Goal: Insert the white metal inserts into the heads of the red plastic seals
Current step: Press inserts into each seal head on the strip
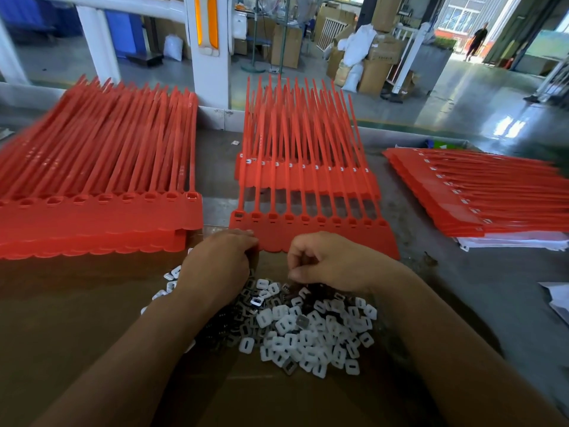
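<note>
Pile of white inserts (pixel 308 331) lies loose on a brown cardboard sheet (pixel 92 318) at the near edge of the desk (pixel 215 180), some white face up, others showing a dark metal side. Just beyond the pile, the working strip of red seals (pixel 311 232) sits mid-desk with its row of heads facing the person; sockets look empty, though the far-left one is hard to read.

Right hand (pixel 326 263) hovers over the far edge of the pile, thumb and forefinger pressed together; whether an insert is pinched between them cannot be told. Left hand (pixel 221 260) is curled at the strip's near left corner, fingers touching its edge; what it holds, if anything, is hidden.

Judgement: step in hand is picking one insert and seating it.
- Take a single piece, not a clump.
- Check which face is up before pressing.
- Left hand should steady the strip so it does not slide.
- Work the heads in order along the row.

Unfilled stack (pixel 98 211) at the left edge; a fanned stack (pixel 492 195) showing white spots at the right edge, likely done.
</note>
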Demonstrator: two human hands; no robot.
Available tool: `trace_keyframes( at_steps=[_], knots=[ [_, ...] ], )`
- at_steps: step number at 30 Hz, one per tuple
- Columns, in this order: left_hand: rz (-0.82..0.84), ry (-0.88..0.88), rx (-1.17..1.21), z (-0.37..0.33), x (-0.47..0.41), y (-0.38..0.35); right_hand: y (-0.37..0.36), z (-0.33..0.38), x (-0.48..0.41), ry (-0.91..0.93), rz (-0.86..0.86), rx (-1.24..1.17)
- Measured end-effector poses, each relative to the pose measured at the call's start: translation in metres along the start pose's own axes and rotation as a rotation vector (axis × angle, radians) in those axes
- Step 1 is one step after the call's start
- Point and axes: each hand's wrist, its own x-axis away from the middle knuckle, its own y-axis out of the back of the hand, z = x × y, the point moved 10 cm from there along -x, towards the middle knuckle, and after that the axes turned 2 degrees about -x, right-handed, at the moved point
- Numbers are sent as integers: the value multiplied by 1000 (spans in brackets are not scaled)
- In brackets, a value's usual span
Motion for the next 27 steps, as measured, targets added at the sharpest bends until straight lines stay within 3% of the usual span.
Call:
trace_keyframes(
  at_steps=[4,8,12,27],
  knots=[
    [-12,-16,8,-2,2,2,17,4,-10,-4,-128,-139],
    [-40,-35,15,-4,3,5,39,8,-37,11,-336,-117],
    [-48,-42,23,-5,5,7,42,5,-66,9,-437,-149],
    [-45,-59,-7,-8,5,5,40,3,-96,-94,-444,47]
  ],
)
